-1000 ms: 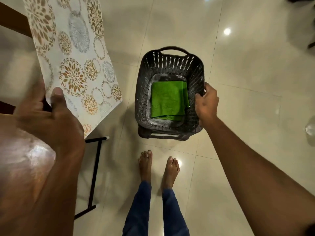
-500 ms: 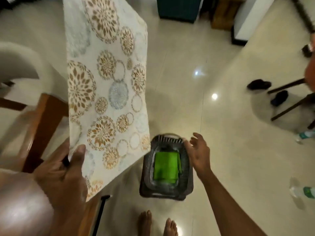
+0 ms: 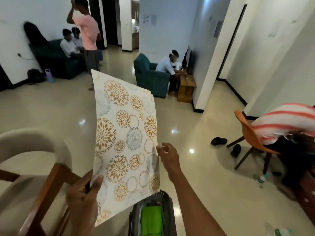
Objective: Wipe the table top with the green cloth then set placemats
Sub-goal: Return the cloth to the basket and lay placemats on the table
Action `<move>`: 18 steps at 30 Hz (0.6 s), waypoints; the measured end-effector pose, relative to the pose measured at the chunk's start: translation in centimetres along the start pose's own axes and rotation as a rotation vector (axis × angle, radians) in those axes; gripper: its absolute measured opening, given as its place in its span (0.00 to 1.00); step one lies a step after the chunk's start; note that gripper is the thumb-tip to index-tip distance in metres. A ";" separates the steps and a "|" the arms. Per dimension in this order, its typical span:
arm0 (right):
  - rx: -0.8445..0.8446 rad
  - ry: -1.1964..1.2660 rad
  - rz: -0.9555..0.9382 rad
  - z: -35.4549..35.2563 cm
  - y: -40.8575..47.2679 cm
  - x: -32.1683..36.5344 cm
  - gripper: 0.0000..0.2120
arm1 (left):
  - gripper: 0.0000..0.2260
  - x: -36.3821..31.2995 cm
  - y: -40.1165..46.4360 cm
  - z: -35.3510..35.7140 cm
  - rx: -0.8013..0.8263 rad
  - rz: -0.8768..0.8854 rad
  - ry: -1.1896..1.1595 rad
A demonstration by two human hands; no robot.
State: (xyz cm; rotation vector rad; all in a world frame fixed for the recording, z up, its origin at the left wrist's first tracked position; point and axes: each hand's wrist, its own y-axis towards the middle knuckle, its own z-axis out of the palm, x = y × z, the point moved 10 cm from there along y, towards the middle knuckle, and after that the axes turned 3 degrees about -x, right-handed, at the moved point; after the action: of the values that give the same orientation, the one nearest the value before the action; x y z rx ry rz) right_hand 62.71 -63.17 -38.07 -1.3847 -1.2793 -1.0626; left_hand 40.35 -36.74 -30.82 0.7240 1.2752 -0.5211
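Floral placemat (image 3: 126, 143) stands upright in the air, left hand (image 3: 83, 200) pinching its lower left edge; right hand (image 3: 167, 155), fingers loosely apart, beside its right edge. Green cloth (image 3: 150, 220) lies in the basket (image 3: 167, 210) on bare floor (image 3: 204, 167).

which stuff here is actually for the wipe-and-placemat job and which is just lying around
For the job: placemat, gripped by the left hand; green cloth in the dark basket; right hand beside the placemat's edge.

Lying about: black shoes, orange chair, plastic bottle, teal armchair.
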 end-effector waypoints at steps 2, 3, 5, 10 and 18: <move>0.000 0.027 0.029 -0.4 -0.2 0.0 0.22 | 0.15 0.0 0.4 -0.2 0.007 -0.020 -0.014; -0.007 0.032 0.024 -0.8 -0.3 0.0 0.21 | 0.14 0.1 0.5 -0.3 0.008 -0.027 -0.027; -0.031 0.043 0.006 -1.3 -0.6 0.2 0.19 | 0.17 0.4 0.7 -0.6 0.003 -0.028 -0.038; -0.045 0.121 -0.006 -1.2 -0.8 0.1 0.12 | 0.23 0.4 0.5 -1.8 -0.006 -0.034 0.037; -0.084 0.139 -0.130 0.8 -2.1 0.4 0.15 | 0.06 2.3 0.2 -4.7 0.008 -0.112 0.310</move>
State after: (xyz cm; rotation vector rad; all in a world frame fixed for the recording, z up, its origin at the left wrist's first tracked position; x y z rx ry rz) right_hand 60.69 -62.25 -37.70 -1.2789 -1.2474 -1.2915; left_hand 37.91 -33.06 -33.61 0.7638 1.6099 -0.5183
